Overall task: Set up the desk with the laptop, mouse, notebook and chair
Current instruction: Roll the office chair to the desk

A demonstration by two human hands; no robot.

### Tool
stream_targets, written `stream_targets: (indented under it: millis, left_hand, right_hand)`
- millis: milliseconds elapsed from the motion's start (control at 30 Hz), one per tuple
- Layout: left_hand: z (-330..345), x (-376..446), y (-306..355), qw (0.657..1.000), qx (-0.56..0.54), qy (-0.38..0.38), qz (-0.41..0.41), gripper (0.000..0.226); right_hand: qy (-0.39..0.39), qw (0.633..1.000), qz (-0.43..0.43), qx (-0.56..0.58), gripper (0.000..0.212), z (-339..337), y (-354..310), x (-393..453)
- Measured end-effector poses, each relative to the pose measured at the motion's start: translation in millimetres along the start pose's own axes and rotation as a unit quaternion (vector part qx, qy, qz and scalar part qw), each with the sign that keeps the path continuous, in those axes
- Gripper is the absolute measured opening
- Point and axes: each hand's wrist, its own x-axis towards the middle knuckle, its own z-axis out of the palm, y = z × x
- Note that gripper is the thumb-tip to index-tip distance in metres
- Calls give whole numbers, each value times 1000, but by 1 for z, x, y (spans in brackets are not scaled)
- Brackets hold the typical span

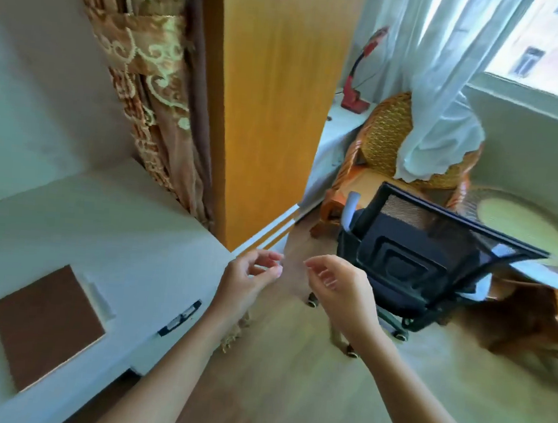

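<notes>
Fingers of our left hand and right hand loosely curled, empty, near black mesh office chair, brown notebook on white desk.

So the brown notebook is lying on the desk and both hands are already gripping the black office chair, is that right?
Not quite. The head view shows the notebook lying on the desk, but the left hand and right hand are empty, short of the office chair.

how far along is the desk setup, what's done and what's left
Done: the brown notebook lies on the white desk. In hand: nothing; the left hand and right hand reach empty toward the black mesh office chair, which stands away from the desk. No laptop or mouse shows.
</notes>
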Motion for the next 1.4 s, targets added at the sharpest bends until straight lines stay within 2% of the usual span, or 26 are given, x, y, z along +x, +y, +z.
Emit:
stream_targets:
  millis: [167,267,433,533,633,700,800,867,933,1067,1267,1400]
  left_hand:
    - [129,27,26,997,-13,-62,49,13]
    - [206,39,37,994,6,-82,68,17]
    - [298,71,49,975,121,-100,156,26]
    - [332,121,63,924,280,-69,250,35]
    - [362,184,72,881,350,-75,310,36]
    - [381,226,64,844,415,-100,325,37]
    - [399,273,38,787,520,-153,294,47]
    - [405,290,19,783,527,-161,290,48]
    - [410,297,4,786,516,-139,312,50]
    - [413,293,-6,791,500,-116,331,42]
    - [411,249,-16,790,521,-104,306,25]
    - [411,204,-15,801,527,-89,272,27]
  right_hand:
    - [62,997,16,-31,10,-97,78,-6]
    - [74,994,14,-74,12,-152,128,-7]
    - [102,977,16,-185,20,-224,208,16]
    - [107,962,27,-251,30,-248,255,52]
    - [96,955,43,-276,40,-253,286,97]
    - [80,952,46,-290,44,-246,304,124]
    - [34,952,64,-296,46,-232,334,154]
    - [15,955,69,-287,42,-227,355,164]
    - [13,955,59,-289,36,-224,371,166]
    - [1,954,65,-294,33,-222,380,164]
    - [-50,958,28,-281,43,-231,380,133]
    - [-77,962,10,-261,38,-241,374,104]
